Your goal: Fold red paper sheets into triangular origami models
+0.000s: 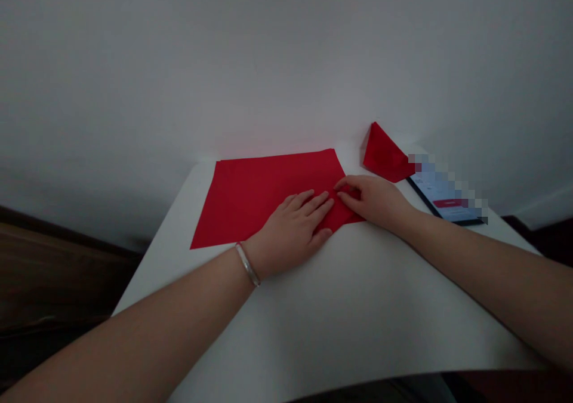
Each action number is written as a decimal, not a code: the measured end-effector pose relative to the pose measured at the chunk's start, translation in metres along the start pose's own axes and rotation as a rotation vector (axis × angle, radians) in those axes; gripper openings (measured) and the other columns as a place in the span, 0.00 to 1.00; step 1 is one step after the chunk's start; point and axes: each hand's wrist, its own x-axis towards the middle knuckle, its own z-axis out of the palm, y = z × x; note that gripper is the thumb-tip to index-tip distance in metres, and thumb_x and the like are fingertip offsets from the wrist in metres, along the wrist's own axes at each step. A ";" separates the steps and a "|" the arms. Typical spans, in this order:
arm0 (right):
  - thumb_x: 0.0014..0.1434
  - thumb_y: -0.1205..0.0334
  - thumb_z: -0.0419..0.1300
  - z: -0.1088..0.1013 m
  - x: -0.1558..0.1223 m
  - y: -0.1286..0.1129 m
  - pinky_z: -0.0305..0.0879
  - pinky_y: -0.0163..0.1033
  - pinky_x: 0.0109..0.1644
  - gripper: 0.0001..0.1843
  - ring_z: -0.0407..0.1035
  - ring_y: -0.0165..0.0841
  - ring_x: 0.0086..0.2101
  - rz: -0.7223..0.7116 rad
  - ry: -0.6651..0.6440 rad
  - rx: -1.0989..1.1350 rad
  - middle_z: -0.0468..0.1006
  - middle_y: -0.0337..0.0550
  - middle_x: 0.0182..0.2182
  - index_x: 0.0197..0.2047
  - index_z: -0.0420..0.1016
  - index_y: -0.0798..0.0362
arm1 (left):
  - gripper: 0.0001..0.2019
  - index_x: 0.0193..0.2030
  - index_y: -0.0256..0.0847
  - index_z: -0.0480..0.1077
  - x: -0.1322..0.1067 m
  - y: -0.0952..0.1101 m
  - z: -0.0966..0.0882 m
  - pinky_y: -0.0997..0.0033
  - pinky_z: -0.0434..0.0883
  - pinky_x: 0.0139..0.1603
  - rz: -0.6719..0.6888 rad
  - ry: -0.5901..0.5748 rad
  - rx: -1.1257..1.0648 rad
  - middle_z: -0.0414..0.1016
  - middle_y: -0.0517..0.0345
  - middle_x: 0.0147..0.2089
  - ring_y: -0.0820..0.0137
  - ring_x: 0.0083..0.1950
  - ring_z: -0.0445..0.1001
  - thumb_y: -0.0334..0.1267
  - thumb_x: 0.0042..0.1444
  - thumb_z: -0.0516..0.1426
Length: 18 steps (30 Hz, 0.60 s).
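Observation:
A sheet of red paper [264,182] lies flat on the white table, its far edge close to the wall. My left hand [290,230] rests palm down across its near right part, fingers spread and pressing on the surface. At the paper's right side is my right hand [376,200], with thumb and bent fingers drawn close together on a red paper edge, next to my left fingertips. The paper's lower right corner looks folded or bent, partly hidden by both hands.
A folded red paper piece [387,155] stands by the wall at the back right. It overlaps a tablet [447,197] with a lit, partly blurred screen. The white table [340,319] meets the wall [268,62]; brown wooden furniture [54,265] is at left.

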 end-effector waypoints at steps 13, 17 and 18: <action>0.63 0.62 0.53 -0.030 -0.025 -0.020 0.64 0.44 0.46 0.14 0.70 0.37 0.40 -0.643 -0.111 -0.166 0.80 0.46 0.41 0.44 0.80 0.51 | 0.27 0.68 0.39 0.54 0.002 0.001 0.002 0.51 0.49 0.69 0.005 0.022 -0.003 0.54 0.52 0.70 0.57 0.70 0.51 0.50 0.67 0.41; 0.62 0.65 0.54 -0.035 -0.031 -0.032 0.66 0.42 0.41 0.14 0.71 0.38 0.39 -0.634 -0.201 -0.235 0.79 0.48 0.41 0.47 0.78 0.53 | 0.28 0.69 0.38 0.52 0.003 -0.002 0.002 0.52 0.49 0.68 0.007 0.004 0.000 0.52 0.52 0.71 0.57 0.70 0.50 0.51 0.67 0.41; 0.62 0.65 0.54 -0.037 -0.032 -0.034 0.67 0.42 0.40 0.14 0.72 0.38 0.39 -0.620 -0.225 -0.237 0.79 0.48 0.41 0.47 0.78 0.52 | 0.29 0.69 0.38 0.52 0.004 -0.003 0.001 0.52 0.49 0.68 0.006 -0.003 -0.001 0.52 0.52 0.71 0.56 0.70 0.50 0.51 0.66 0.41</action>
